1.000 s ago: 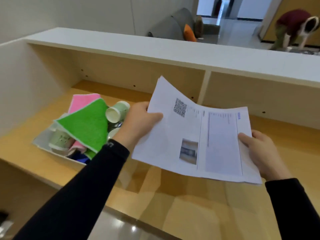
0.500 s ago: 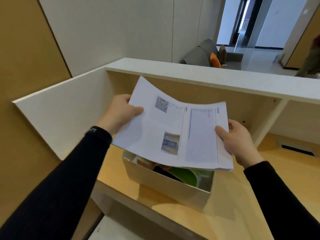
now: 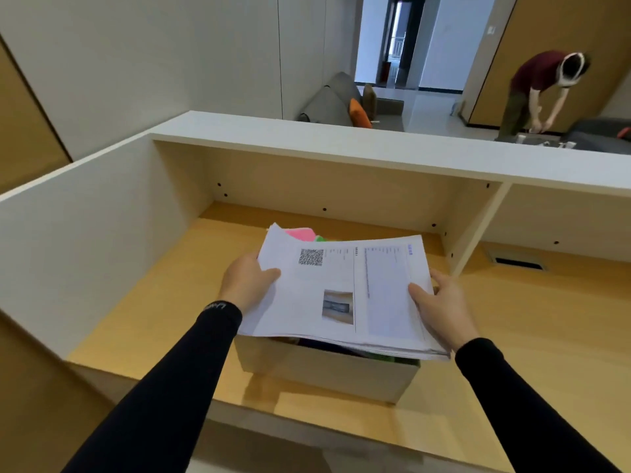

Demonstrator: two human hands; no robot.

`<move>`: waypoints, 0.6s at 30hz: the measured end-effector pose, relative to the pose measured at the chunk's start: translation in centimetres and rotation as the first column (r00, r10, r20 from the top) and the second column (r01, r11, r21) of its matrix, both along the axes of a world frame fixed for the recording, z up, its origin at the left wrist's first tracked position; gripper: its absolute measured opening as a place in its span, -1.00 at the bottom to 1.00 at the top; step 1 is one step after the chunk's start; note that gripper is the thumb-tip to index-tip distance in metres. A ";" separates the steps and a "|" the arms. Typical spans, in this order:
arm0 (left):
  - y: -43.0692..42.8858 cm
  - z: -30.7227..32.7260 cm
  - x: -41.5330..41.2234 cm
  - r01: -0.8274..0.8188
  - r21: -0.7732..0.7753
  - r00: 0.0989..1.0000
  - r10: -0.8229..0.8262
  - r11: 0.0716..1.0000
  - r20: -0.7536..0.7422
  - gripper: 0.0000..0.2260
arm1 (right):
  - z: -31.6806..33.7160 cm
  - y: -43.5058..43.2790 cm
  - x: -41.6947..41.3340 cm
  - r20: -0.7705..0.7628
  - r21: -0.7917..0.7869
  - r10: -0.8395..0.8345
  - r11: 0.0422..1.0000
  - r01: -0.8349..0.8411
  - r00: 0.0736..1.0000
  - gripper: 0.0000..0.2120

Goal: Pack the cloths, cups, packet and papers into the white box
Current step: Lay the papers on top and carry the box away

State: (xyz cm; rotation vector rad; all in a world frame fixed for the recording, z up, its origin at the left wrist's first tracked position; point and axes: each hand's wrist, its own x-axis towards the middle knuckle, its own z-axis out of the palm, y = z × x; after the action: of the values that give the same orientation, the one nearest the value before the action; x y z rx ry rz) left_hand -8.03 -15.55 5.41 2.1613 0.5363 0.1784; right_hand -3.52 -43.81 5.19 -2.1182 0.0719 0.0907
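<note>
A stack of white printed papers (image 3: 341, 295) lies flat just over the white box (image 3: 327, 370), covering nearly all of its opening. My left hand (image 3: 246, 281) grips the stack's left edge and my right hand (image 3: 440, 305) grips its right edge. A corner of the pink cloth (image 3: 300, 233) and a sliver of the green cloth (image 3: 319, 238) stick out behind the papers. Dark and green contents show under the front edge of the stack. The cups and the packet are hidden.
The box stands on a wooden desk (image 3: 153, 312) with a white side wall (image 3: 85, 250) on the left, a white upper shelf (image 3: 341, 145) and a divider (image 3: 478, 230) on the right. A person (image 3: 536, 93) bends over a table far behind.
The papers have moved from the right of the box to above it and have come down close to its rim. The camera view has shifted as well.
</note>
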 end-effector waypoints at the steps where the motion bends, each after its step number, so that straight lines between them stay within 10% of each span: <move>1: 0.0 -0.5 0.2 -0.006 0.013 1.000 0.006 1.000 -0.009 -0.74 | -0.4 -0.1 0.1 -0.025 -0.005 0.015 1.000 -0.015 1.000 -0.63; 15: 0.5 -2.7 4.0 0.047 0.372 0.937 0.088 0.927 -0.338 -0.58 | -4.2 -0.7 1.7 -0.152 -0.055 0.058 0.996 -0.067 0.987 -0.54; 18: 0.7 -2.4 3.4 -0.040 0.434 0.964 0.150 0.900 -0.222 -0.47 | -3.8 -1.8 1.4 -0.273 0.174 0.082 0.984 -0.035 0.958 -0.61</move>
State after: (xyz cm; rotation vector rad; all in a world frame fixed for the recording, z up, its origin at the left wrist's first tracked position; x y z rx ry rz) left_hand -4.63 -14.86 2.97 2.6074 0.8114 0.0797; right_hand -2.08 -45.60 1.42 -1.9273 0.1633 0.4187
